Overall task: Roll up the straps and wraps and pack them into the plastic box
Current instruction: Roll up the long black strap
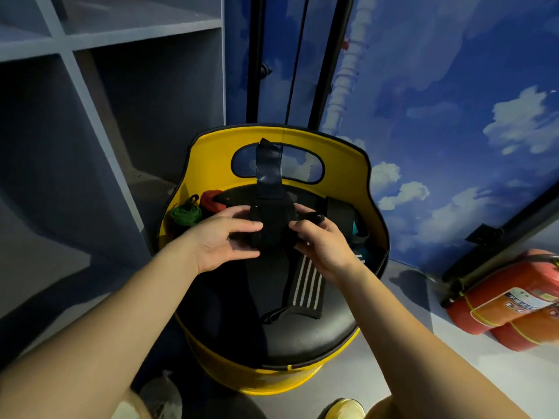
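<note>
A black strap (270, 189) is partly rolled between my hands above a yellow barrel seat (211, 152). My left hand (223, 237) grips the roll's left side and my right hand (320, 243) its right side. The strap's loose end rises to the seat back's handle opening. A black wrap with white stripes (305, 288) lies on the black cushion (308, 337). A green roll (185, 213) and a red roll (211, 201) sit at the cushion's back left. Another black strap (340, 214) lies at the right. No plastic box is in view.
Grey shelving (99, 86) stands at the left. A blue wall with painted clouds (453, 116) is behind and to the right. Red fire extinguishers (511, 306) lie on the floor at the right. A clear plastic bag (160, 394) sits by my left leg.
</note>
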`<action>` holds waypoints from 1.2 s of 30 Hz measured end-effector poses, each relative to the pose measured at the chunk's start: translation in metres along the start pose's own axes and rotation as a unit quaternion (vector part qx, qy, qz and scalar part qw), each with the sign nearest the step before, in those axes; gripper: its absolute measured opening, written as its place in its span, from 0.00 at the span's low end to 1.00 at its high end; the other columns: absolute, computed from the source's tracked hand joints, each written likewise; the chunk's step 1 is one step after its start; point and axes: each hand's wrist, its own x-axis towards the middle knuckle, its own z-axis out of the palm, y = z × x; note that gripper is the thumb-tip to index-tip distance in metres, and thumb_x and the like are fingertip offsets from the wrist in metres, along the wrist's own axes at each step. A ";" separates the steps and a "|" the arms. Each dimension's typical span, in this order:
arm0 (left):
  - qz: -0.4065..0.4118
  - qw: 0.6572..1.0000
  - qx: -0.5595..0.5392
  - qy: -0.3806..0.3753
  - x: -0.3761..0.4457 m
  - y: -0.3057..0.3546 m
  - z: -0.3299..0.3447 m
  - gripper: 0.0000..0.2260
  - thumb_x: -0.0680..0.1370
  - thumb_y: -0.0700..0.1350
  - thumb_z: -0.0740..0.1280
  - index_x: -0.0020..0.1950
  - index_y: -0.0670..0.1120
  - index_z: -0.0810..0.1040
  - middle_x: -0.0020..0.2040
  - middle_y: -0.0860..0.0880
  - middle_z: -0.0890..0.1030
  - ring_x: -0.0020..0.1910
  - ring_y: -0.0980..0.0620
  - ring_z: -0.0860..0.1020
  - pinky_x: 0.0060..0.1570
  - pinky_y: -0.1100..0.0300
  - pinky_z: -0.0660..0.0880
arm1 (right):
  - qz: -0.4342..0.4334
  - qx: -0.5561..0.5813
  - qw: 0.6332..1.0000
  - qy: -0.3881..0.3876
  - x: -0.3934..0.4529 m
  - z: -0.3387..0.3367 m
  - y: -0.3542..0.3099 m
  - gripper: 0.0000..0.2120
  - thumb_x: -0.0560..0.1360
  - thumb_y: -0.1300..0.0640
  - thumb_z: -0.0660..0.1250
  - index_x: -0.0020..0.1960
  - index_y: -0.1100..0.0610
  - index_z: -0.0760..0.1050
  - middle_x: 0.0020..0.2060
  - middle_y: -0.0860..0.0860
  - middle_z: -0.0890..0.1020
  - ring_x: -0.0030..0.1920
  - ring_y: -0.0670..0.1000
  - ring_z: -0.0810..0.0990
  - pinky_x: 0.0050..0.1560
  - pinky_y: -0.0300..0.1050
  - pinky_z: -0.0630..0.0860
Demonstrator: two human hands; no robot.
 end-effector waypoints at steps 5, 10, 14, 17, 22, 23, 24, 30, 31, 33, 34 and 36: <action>0.011 1.000 -0.003 0.000 0.014 -0.016 0.001 0.35 0.65 0.35 0.75 0.71 0.48 0.72 0.64 0.44 0.80 0.58 0.41 0.82 0.55 0.36 0.79 | 0.004 0.002 1.000 -0.002 0.006 -0.008 0.012 0.26 0.75 0.68 0.67 0.72 0.54 0.72 0.55 0.48 0.85 0.55 0.46 0.84 0.48 0.39 0.79; 0.023 0.999 -0.012 -0.028 0.029 -0.014 0.002 0.32 0.66 0.35 0.74 0.69 0.49 0.74 0.64 0.43 0.80 0.57 0.41 0.83 0.54 0.36 0.80 | -0.010 -0.021 1.000 -0.002 0.016 -0.016 0.011 0.34 0.67 0.61 0.71 0.73 0.53 0.71 0.62 0.50 0.83 0.63 0.50 0.81 0.61 0.46 0.77; 0.022 0.999 -0.001 -0.032 0.038 -0.015 0.007 0.29 0.66 0.34 0.74 0.65 0.49 0.76 0.60 0.44 0.81 0.56 0.42 0.83 0.54 0.36 0.79 | -0.016 -0.011 0.999 0.031 0.023 -0.022 0.006 0.24 0.71 0.55 0.70 0.67 0.52 0.77 0.59 0.53 0.83 0.62 0.54 0.81 0.62 0.48 0.77; 0.018 0.999 0.011 -0.033 0.041 -0.020 0.010 0.27 0.65 0.34 0.74 0.63 0.48 0.77 0.56 0.45 0.83 0.53 0.42 0.84 0.53 0.36 0.80 | -0.043 -0.073 0.994 0.068 0.029 -0.023 0.004 0.18 0.77 0.56 0.70 0.66 0.51 0.77 0.59 0.52 0.83 0.61 0.52 0.81 0.63 0.47 0.77; 0.001 0.998 0.046 -0.032 0.046 -0.029 0.014 0.29 0.64 0.36 0.76 0.64 0.48 0.77 0.54 0.46 0.83 0.53 0.43 0.84 0.51 0.39 0.81 | -0.148 -0.141 0.974 0.095 0.032 -0.019 0.001 0.08 0.78 0.54 0.71 0.57 0.46 0.81 0.49 0.47 0.84 0.53 0.46 0.83 0.57 0.43 0.80; -0.005 0.998 0.049 -0.030 0.047 -0.031 0.015 0.30 0.65 0.36 0.76 0.65 0.48 0.77 0.56 0.45 0.82 0.54 0.43 0.84 0.52 0.39 0.81 | -0.175 -0.153 0.968 0.096 0.031 -0.018 0.000 0.05 0.79 0.55 0.70 0.54 0.47 0.82 0.45 0.48 0.85 0.49 0.48 0.83 0.52 0.44 0.80; -0.010 0.998 0.049 -0.028 0.048 -0.032 0.015 0.29 0.65 0.36 0.76 0.66 0.49 0.76 0.58 0.44 0.81 0.55 0.43 0.84 0.52 0.39 0.81 | -0.197 -0.169 0.961 0.097 0.031 -0.017 -0.001 0.04 0.80 0.54 0.69 0.50 0.48 0.82 0.42 0.47 0.84 0.45 0.48 0.83 0.47 0.45 0.79; -0.012 1.000 0.027 0.001 0.057 -0.030 0.021 0.22 0.73 0.34 0.74 0.64 0.49 0.75 0.57 0.43 0.82 0.56 0.42 0.83 0.50 0.40 0.82 | -0.237 -0.234 0.932 0.142 0.030 -0.015 -0.001 0.03 0.79 0.54 0.70 0.50 0.49 0.83 0.44 0.49 0.80 0.46 0.45 0.79 0.48 0.42 0.76; -0.009 1.000 0.021 0.011 0.059 -0.030 0.022 0.21 0.73 0.34 0.73 0.63 0.49 0.76 0.57 0.43 0.83 0.56 0.42 0.82 0.50 0.40 0.81 | -0.229 -0.215 0.942 0.117 0.027 -0.014 -0.004 0.06 0.80 0.55 0.69 0.53 0.51 0.84 0.44 0.50 0.82 0.46 0.48 0.81 0.49 0.45 0.78; -0.002 0.999 0.008 0.034 0.065 -0.028 0.024 0.19 0.73 0.34 0.73 0.61 0.50 0.77 0.57 0.44 0.83 0.57 0.41 0.82 0.48 0.41 0.81 | -0.205 -0.165 0.962 0.069 0.022 -0.014 -0.008 0.09 0.81 0.61 0.66 0.57 0.54 0.83 0.41 0.51 0.84 0.42 0.48 0.81 0.47 0.43 0.78; 0.000 0.999 0.003 0.047 0.068 -0.027 0.024 0.18 0.73 0.34 0.74 0.59 0.50 0.77 0.58 0.43 0.83 0.57 0.40 0.82 0.46 0.42 0.82 | -0.188 -0.144 0.970 0.056 0.021 -0.014 -0.010 0.12 0.81 0.65 0.64 0.57 0.55 0.83 0.40 0.52 0.84 0.41 0.47 0.81 0.47 0.41 0.77; 0.003 0.997 -0.004 0.073 0.072 -0.025 0.024 0.18 0.74 0.36 0.74 0.61 0.49 0.77 0.59 0.43 0.82 0.57 0.39 0.81 0.45 0.44 0.82 | -0.148 -0.109 0.982 0.041 0.020 -0.015 -0.011 0.15 0.79 0.69 0.60 0.54 0.58 0.84 0.41 0.56 0.84 0.42 0.48 0.79 0.49 0.42 0.74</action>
